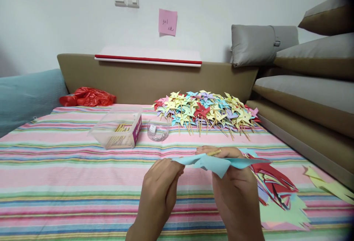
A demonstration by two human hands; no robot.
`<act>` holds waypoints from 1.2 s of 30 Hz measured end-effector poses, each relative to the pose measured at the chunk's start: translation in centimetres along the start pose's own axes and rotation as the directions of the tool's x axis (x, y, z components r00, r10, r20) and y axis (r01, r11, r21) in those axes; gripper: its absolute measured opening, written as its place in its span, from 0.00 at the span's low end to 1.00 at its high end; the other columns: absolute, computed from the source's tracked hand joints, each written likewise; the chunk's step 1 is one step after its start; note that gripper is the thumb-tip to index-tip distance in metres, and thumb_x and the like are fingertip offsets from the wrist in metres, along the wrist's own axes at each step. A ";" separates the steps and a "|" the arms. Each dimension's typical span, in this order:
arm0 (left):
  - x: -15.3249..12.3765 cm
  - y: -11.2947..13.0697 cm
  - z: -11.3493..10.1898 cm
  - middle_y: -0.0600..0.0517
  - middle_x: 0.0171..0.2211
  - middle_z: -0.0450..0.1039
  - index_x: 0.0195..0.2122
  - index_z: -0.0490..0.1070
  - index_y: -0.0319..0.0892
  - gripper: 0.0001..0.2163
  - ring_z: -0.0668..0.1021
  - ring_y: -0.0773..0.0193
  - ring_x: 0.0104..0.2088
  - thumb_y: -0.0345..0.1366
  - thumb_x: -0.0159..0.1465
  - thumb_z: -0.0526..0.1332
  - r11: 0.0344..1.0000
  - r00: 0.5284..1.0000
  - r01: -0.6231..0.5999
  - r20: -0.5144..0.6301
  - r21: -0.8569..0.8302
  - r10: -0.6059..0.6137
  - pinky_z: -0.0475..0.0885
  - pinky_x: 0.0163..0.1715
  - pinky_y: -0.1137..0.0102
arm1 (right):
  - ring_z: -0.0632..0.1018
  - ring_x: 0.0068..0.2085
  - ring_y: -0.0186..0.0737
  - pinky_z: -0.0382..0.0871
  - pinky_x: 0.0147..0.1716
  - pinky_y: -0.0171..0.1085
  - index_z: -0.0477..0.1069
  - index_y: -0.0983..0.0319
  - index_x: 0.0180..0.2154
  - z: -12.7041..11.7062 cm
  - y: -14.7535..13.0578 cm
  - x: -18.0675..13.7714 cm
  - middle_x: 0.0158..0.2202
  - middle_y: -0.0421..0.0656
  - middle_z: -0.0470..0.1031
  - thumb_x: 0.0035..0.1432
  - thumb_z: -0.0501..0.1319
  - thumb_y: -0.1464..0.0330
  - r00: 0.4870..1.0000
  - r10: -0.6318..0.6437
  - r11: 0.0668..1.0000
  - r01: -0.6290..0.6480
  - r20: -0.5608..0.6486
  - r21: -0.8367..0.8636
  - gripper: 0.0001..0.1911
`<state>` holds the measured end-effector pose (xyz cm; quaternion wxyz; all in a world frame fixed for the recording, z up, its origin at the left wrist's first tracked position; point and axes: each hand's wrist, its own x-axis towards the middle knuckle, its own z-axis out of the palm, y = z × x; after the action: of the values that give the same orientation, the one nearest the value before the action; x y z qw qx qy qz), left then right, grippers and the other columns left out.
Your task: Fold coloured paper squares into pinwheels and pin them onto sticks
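Observation:
A blue paper pinwheel (212, 163) is held up between both hands above the striped cloth. My left hand (162, 176) pinches its left end, fingers closed. My right hand (235, 176) is closed around its middle and right side, with a short wooden stick (214, 152) showing above the paper by the fingers. Just beyond the hands, a clear round tub (157, 132) holds small shiny metal bits. To its left, a clear plastic box (110, 128) contains thin wooden sticks.
Finished-looking paper pinwheels (203, 112) on sticks lie heaped at the back. Cut paper sheets (276, 182) are piled at the right, with yellow paper pieces (329, 185) beyond. A red plastic bag (88, 97) lies back left; stacked cushions (312, 97) border the right.

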<state>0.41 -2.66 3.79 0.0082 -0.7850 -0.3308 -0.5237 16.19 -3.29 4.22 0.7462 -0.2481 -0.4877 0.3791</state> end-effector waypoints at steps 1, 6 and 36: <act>-0.1 -0.1 0.0 0.54 0.28 0.70 0.37 0.66 0.43 0.10 0.70 0.66 0.28 0.21 0.68 0.54 1.000 1.000 0.010 0.014 0.002 -0.010 0.63 0.30 0.72 | 0.81 0.43 0.42 0.76 0.41 0.40 0.73 0.55 0.41 0.1 0.1 0.1 0.39 0.41 0.79 0.61 0.68 0.69 1.000 0.017 1.000 -0.017 -0.023 0.009 0.07; -0.3 -0.4 0.3 0.52 0.31 0.74 0.46 0.71 0.42 0.11 0.75 0.65 0.32 0.22 0.69 0.54 0.999 0.998 0.034 0.046 -0.009 -0.034 0.67 0.34 0.72 | 0.80 0.41 0.40 0.74 0.43 0.41 0.70 0.56 0.44 1.1 0.6 0.6 0.39 0.40 0.80 0.56 0.72 0.65 0.967 0.160 0.986 -0.148 -0.197 0.071 0.16; -0.5 -1.5 2.1 0.44 0.49 0.81 0.52 0.75 0.41 0.25 0.80 0.59 0.36 0.55 0.63 0.63 0.257 0.460 0.785 0.253 -0.563 -0.851 0.72 0.23 0.73 | 0.72 0.33 0.39 0.60 0.33 0.35 0.65 0.59 0.30 2.0 3.9 -1.3 0.31 0.40 0.73 0.73 0.48 0.61 0.787 0.523 0.695 -0.170 0.329 -0.698 0.18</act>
<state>1.25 -0.99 1.94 -0.5007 -0.4261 -0.4981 -0.5654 12.78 -2.08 1.40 0.3733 -0.4676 -0.7048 0.3813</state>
